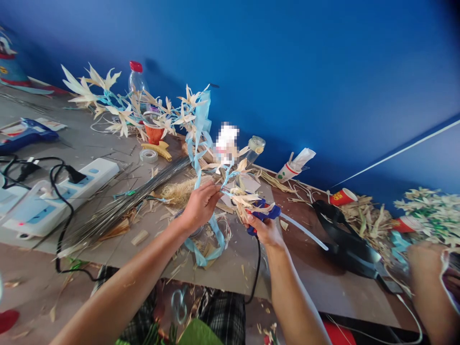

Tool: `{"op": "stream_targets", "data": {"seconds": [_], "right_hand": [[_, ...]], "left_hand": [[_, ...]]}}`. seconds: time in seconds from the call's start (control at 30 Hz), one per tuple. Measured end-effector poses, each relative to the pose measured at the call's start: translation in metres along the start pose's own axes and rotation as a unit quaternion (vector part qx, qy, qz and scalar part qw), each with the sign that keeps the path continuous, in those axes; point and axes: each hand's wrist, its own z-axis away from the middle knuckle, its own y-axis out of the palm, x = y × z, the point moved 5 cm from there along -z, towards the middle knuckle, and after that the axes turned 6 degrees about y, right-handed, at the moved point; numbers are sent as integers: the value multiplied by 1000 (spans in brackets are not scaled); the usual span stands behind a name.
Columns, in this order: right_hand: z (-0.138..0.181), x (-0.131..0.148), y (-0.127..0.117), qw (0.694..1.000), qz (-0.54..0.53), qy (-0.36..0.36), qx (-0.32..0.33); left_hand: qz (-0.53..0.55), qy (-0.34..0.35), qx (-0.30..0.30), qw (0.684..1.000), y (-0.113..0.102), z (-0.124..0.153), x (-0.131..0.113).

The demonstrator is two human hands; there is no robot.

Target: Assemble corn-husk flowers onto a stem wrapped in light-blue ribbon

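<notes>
My left hand [201,205] is closed, its fingertips pinching the stem of a husk flower branch [228,176] wrapped in light blue tape. Pale dried-husk petals spread from the branch on its right side. A long light blue ribbon [216,235] hangs by this hand and curls on the table below. My right hand [266,231] is wrapped round a blue glue gun [265,211], with a translucent glue stick [305,231] sticking out of its back. The gun's nozzle is hidden behind the husk petals, close to my left fingertips.
Thin wires [143,194] lie in a bundle left of my hands. A white power strip [77,191] with black cables stands further left. Finished husk flowers [122,112] stand near a red-capped bottle [136,79]. At right are a black strapped item [341,239], paper cups [343,197] and another person's arm [427,278].
</notes>
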Motion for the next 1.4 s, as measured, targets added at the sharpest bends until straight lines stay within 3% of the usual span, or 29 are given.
{"op": "stream_targets", "data": {"seconds": [0.43, 0.63, 0.8, 0.97, 1.27, 1.4], "right_hand": [[0, 5, 3, 1000, -11, 12, 7], [1, 0, 1, 999, 22, 20, 21], [0, 2, 0, 1000, 0, 14, -1], [0, 4, 3, 999, 2, 15, 29], [0, 0, 1, 999, -11, 17, 25], [1, 12, 4, 999, -28, -13, 34]], "left_hand": [[-3, 21, -8, 1000, 0, 0, -1], [-1, 11, -6, 1000, 0, 0, 0], [-5, 11, 1, 1000, 1, 0, 0], [3, 8, 0, 1000, 1, 1, 2], [5, -2, -1, 1000, 0, 1, 2], [13, -11, 8, 1000, 0, 1, 1]]}}
